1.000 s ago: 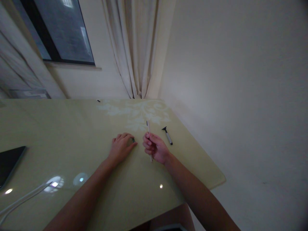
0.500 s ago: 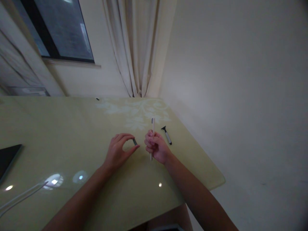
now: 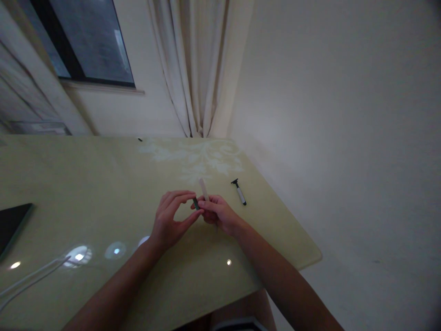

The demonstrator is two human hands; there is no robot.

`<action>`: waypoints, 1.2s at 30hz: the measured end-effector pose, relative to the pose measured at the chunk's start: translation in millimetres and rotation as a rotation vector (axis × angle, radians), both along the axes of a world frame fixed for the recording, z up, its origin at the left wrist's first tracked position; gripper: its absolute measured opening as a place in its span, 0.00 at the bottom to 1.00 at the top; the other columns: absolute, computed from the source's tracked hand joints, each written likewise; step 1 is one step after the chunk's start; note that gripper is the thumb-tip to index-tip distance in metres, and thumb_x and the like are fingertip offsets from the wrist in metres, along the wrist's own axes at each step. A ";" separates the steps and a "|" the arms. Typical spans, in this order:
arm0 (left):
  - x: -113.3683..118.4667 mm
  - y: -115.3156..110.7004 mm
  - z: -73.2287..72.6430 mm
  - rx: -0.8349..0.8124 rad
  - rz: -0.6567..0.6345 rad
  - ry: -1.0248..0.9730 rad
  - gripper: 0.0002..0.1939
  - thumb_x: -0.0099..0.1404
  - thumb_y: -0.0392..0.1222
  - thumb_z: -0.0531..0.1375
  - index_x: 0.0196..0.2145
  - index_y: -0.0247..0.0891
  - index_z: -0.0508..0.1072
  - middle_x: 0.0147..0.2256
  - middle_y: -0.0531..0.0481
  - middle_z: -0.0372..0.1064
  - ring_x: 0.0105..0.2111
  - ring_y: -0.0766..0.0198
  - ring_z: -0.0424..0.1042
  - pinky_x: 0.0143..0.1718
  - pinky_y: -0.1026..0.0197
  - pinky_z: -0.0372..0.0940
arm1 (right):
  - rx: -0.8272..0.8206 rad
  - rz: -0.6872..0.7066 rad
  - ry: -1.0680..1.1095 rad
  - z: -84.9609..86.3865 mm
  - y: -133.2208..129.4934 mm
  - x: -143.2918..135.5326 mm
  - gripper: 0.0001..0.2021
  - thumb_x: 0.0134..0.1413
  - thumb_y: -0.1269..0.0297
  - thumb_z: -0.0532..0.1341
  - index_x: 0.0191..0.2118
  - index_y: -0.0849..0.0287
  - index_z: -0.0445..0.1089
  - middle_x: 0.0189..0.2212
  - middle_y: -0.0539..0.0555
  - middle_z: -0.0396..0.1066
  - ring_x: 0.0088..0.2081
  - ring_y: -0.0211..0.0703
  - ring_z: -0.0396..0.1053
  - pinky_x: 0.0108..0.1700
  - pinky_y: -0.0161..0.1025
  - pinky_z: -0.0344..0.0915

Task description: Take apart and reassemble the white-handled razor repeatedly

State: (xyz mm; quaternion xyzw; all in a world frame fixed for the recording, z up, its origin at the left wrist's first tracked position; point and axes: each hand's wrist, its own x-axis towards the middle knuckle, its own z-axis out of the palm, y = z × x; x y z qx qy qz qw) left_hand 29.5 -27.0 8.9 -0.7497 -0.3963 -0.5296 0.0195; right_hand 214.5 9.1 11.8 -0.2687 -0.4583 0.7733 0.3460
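Observation:
Between the thumb and fingertips of my left hand (image 3: 174,217) is a small dark object (image 3: 195,203) with a greenish part; it is too small to identify. My right hand (image 3: 217,212) is closed round a pale toothbrush (image 3: 204,188), whose upper end leans to the left and whose lower part is mostly hidden by the fingers. The right fingertips touch or nearly touch the small dark object. To the right of my right hand, a razor (image 3: 240,192) with a black head and grey handle lies on the table.
The pale green glossy table (image 3: 86,184) has its right edge beside the wall. A dark flat object (image 3: 14,225) lies at the far left, near a white cable (image 3: 34,278). A tiny black piece (image 3: 139,139) sits at the back edge, before the curtain (image 3: 196,69).
My right hand has moved left to meet my left hand. The toothbrush has tipped from upright to leaning left, and its bristles no longer show clearly.

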 end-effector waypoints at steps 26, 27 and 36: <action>3.0 -2.2 1.0 -0.104 -0.090 -0.096 0.18 0.65 0.47 0.70 0.50 0.42 0.75 0.46 0.44 0.75 0.39 0.59 0.73 0.41 0.55 0.72 | -0.003 -0.032 0.046 -0.7 -0.2 1.8 0.14 0.46 0.56 0.74 0.33 0.61 0.78 0.18 0.42 0.57 0.19 0.28 0.43 0.22 0.32 0.38; 3.3 -2.3 1.0 -0.105 -0.086 -0.102 0.18 0.65 0.47 0.70 0.50 0.42 0.75 0.45 0.44 0.75 0.39 0.59 0.73 0.41 0.55 0.73 | -0.005 -0.026 0.044 -0.4 -0.3 1.9 0.14 0.46 0.56 0.74 0.33 0.61 0.78 0.19 0.42 0.58 0.19 0.28 0.43 0.22 0.32 0.38; 5.6 -5.0 2.9 -0.151 -0.086 -0.090 0.17 0.67 0.43 0.67 0.52 0.43 0.74 0.47 0.43 0.75 0.40 0.59 0.74 0.42 0.54 0.73 | 0.011 -0.031 0.033 -1.7 -0.1 1.7 0.15 0.46 0.55 0.74 0.33 0.61 0.77 0.18 0.41 0.56 0.19 0.28 0.42 0.22 0.32 0.38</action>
